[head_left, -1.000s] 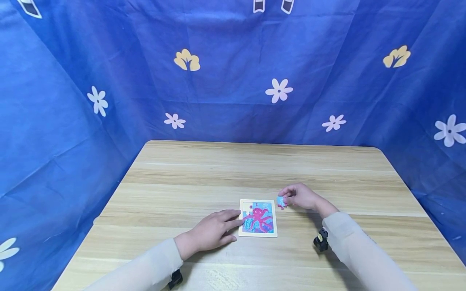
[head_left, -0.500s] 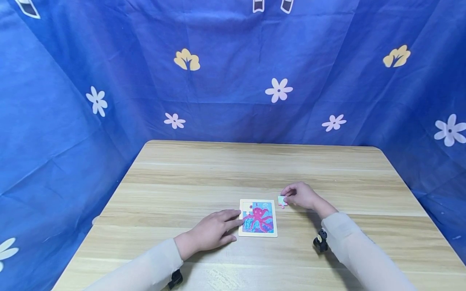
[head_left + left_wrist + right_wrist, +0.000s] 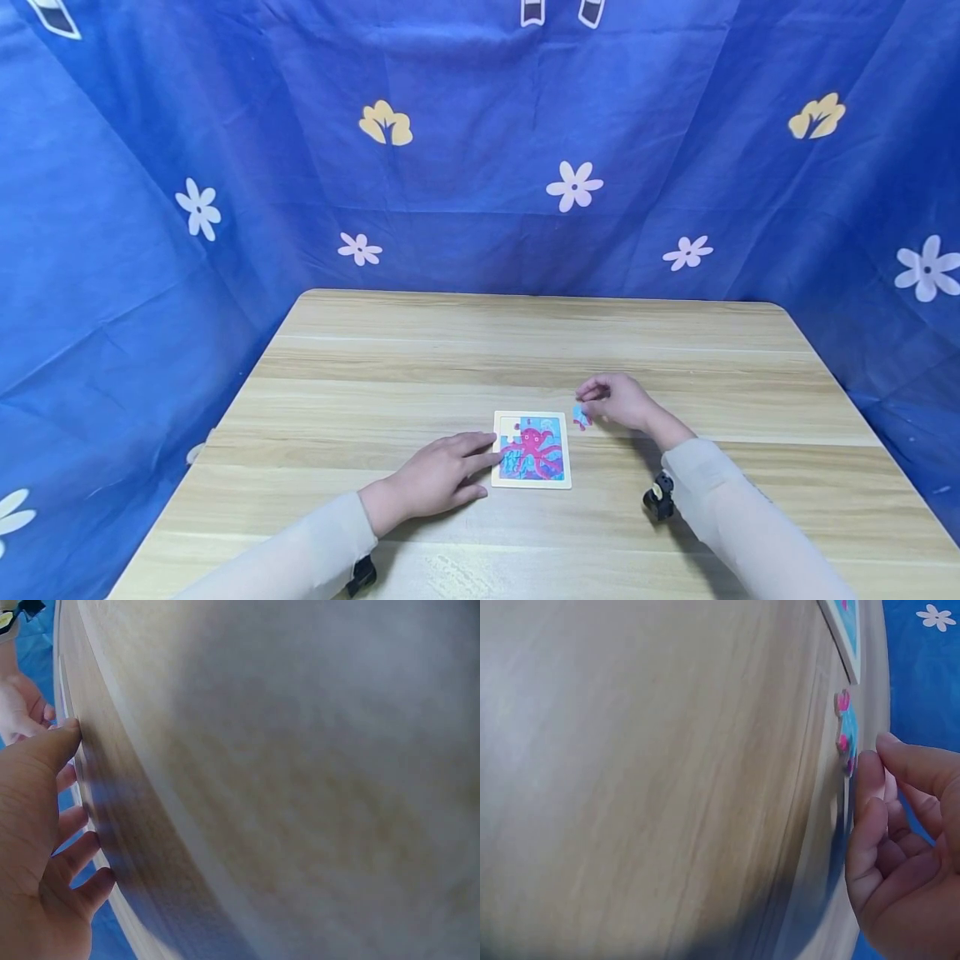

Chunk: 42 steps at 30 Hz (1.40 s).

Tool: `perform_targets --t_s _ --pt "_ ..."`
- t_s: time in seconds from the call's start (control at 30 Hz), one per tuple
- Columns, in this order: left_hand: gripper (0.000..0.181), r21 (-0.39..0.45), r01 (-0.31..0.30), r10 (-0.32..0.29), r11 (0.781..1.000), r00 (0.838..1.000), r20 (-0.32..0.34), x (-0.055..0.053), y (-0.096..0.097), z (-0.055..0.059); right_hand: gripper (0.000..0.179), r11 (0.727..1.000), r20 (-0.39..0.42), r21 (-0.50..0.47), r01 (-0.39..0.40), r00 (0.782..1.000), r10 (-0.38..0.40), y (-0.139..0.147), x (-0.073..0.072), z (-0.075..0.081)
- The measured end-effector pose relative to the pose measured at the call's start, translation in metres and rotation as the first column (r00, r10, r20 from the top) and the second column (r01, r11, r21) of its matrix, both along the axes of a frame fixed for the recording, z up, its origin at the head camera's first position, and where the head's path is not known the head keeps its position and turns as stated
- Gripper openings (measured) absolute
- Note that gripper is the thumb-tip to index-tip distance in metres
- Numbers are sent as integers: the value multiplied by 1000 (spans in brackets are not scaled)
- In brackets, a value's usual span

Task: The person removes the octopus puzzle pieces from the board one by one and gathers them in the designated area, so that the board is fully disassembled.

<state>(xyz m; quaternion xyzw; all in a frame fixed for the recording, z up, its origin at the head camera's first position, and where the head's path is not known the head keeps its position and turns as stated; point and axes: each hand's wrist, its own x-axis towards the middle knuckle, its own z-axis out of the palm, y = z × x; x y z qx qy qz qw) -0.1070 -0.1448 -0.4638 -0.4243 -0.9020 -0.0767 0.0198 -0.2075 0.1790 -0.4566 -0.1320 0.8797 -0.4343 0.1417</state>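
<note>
A square octopus jigsaw puzzle in a pale frame [image 3: 567, 467] lies flat on the table, with a bare pale slot [image 3: 511, 427] at its upper left. My left hand [image 3: 442, 477] rests at the frame's left edge, fingers extended, one fingertip over the picture. Just right of the frame, my right hand [image 3: 618, 402] pinches a blue and pink puzzle piece [image 3: 580, 415] with curled fingers; the thumb overlaps part of it. In the right wrist view, the puzzle piece [image 3: 847, 733] stands right at the fingertips, below the frame's corner [image 3: 853, 669].
The wood-grain table [image 3: 420, 350] stretches out behind and to both sides. A blue curtain [image 3: 480, 167] with flower prints hangs along its back and sides. Black wrist cameras sit under both sleeves, the right one [image 3: 660, 497] close over the tabletop.
The puzzle piece has turned and tilted in my right fingers, showing pale at half a second ago and blue and pink again now. The left hand and the frame have stayed put.
</note>
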Motion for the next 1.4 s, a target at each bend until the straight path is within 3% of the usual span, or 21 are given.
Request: perform_targets --t_s 0.3,0.47,0.77,1.07,1.4 --pt "51 1 2 -2 1000 1000 0 -1 1 0 25 992 9 -127 18 1000 -17 -12 2 1" --pt "51 7 13 -13 1000 1000 -10 -1 0 0 26 991 -3 -131 3 1000 -4 -23 5 0" --pt "51 22 26 -26 999 1000 -16 0 -1 2 25 983 54 -183 -13 998 23 -43 12 2" --pt "52 35 10 -10 999 1000 -15 1 6 10 23 986 20 -145 -80 996 84 -56 17 1" --pt "54 17 -6 7 1000 999 -34 0 19 7 22 987 11 -124 -105 994 107 -65 21 -1"
